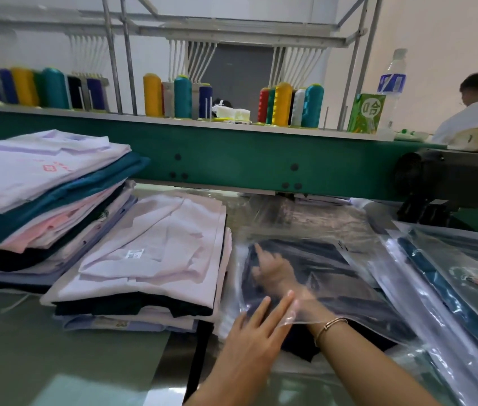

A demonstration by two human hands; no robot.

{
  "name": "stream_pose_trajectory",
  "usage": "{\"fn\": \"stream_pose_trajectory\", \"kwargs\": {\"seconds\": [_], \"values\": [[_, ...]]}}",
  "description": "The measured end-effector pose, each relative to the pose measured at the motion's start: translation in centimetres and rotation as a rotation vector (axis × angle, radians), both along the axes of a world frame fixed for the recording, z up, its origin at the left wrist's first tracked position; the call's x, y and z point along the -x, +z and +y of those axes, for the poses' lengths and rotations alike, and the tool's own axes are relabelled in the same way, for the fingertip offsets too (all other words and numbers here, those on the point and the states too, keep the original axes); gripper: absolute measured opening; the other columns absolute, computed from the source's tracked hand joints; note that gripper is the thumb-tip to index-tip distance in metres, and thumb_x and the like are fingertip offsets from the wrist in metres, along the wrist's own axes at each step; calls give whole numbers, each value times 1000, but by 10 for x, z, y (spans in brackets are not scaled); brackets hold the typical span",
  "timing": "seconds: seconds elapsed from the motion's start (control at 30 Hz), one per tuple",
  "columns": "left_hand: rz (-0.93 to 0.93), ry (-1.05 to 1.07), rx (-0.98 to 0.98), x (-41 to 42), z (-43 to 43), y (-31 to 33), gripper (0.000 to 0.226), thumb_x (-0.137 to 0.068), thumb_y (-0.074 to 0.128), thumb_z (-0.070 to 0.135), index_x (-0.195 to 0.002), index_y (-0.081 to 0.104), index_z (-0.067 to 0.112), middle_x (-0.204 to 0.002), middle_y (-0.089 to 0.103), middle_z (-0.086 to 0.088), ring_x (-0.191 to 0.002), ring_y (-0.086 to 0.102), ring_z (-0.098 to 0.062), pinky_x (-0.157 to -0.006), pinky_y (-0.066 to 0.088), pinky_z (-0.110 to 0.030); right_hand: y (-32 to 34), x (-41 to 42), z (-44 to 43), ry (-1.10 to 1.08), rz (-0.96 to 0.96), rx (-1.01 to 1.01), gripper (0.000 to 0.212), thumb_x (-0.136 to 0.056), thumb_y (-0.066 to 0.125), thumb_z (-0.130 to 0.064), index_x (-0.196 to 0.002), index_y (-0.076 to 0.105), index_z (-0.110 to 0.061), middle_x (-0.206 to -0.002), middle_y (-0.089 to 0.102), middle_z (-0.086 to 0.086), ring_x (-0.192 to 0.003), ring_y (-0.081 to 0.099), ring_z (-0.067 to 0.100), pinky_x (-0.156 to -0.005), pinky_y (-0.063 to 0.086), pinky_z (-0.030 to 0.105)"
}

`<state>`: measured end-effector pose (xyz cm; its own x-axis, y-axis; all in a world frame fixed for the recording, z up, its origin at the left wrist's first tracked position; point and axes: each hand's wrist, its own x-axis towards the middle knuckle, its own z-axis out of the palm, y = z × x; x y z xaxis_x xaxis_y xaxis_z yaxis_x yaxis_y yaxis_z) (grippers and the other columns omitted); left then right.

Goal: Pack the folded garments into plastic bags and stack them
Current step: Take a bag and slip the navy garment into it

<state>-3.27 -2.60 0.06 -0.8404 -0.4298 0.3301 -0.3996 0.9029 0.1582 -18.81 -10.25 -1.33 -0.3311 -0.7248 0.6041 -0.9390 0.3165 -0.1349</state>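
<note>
Closest to me, the left hand [249,341] lies flat on the near, open edge of a clear plastic bag [314,227], its fingers straight and held together, gripping nothing. Just beside it the right forearm, with a thin bracelet [330,325] on the wrist, runs into the mouth of the bag. The right hand [273,272] is inside, blurred by the plastic; as far as I can make out its fingers are stretched out and press on a folded dark garment [328,276]. That garment sits mostly inside the bag, with its near end sticking out of the opening. All this lies on a grey-green table [41,347].

To the left, touching the bag's edge, I see a low stack of folded shirts [155,253] with a pale one on top. Further left stands a taller pile [41,189] of white, teal, pink and dark pieces. On the right, packed bags [451,276] lie overlapping.

Behind everything a green beam [232,159] crosses the view, carrying rows of coloured thread spools [283,104], a green drink carton [366,112] and a water bottle [391,83]. Beyond it, far right, sits another person [466,106].
</note>
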Motion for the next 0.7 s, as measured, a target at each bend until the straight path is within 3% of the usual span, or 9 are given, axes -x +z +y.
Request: {"fn": "stream_pose_trajectory", "kwargs": {"seconds": [0.03,0.1,0.23,0.3,0.37,0.5,0.6,0.67,0.7], "values": [[17,5,56,0,-4,-7,65,-78,56,18,-143,49,24,-152,39,8,-125,57,-17,-82,58,-32,2,5,-15,89,55,-182,41,-79,67,-28,-115,68,-9,-89,70,13,-71,68,22,-61,56,30],[37,49,171,2,-6,-18,54,-81,43,23,-131,62,28,-141,53,9,-114,65,-14,-71,60,-31,16,16,-42,69,80,-389,45,-84,55,-37,-124,63,-16,-100,66,9,-82,65,27,-67,52,33],[136,79,322,8,-10,-21,46,-88,45,26,-129,63,33,-137,56,12,-112,65,-13,-71,60,-34,-1,24,-64,88,6,-386,38,-78,43,-36,-81,77,-20,-86,71,13,-70,69,30,-59,54,36],[150,87,323,9,-12,-19,44,-88,46,27,-128,64,34,-136,57,13,-112,65,-12,-72,60,-34,-4,23,-70,61,-35,-449,44,-89,39,-38,-116,70,-22,-121,65,20,-106,65,34,-87,52,48],[156,91,345,8,-13,-19,45,-88,46,27,-129,63,34,-137,56,12,-113,65,-13,-73,60,-35,-2,31,-76,49,-69,-468,50,-101,27,-42,-149,31,-28,-155,31,10,-143,28,29,-116,18,50],[167,105,391,7,-15,-23,44,-87,45,25,-126,65,34,-138,56,10,-114,64,-15,-73,60,-37,10,10,-52,91,-179,-496,53,-104,21,-37,-154,13,-20,-161,10,12,-148,11,28,-119,8,50],[163,73,333,5,-16,-23,46,-83,47,26,-124,66,38,-136,58,3,-113,65,-19,-72,61,-40,13,8,16,291,-615,-427,33,-106,23,-22,-135,37,-16,-153,31,15,-109,58,-4,-95,46,17],[159,30,295,0,-15,-22,55,-80,60,26,-132,53,39,-143,51,-2,-117,63,-22,-76,60,-42,20,4,45,370,-611,-480,33,-105,29,-11,-136,40,-7,-147,41,15,-87,54,-13,-71,43,0],[136,0,286,-2,-15,-22,65,-78,67,25,-137,43,38,-148,43,-4,-122,59,-23,-81,59,-43,24,5,55,392,-468,-510,36,-104,34,-7,-139,37,-2,-149,39,14,-99,52,-10,-80,41,-1]]}}
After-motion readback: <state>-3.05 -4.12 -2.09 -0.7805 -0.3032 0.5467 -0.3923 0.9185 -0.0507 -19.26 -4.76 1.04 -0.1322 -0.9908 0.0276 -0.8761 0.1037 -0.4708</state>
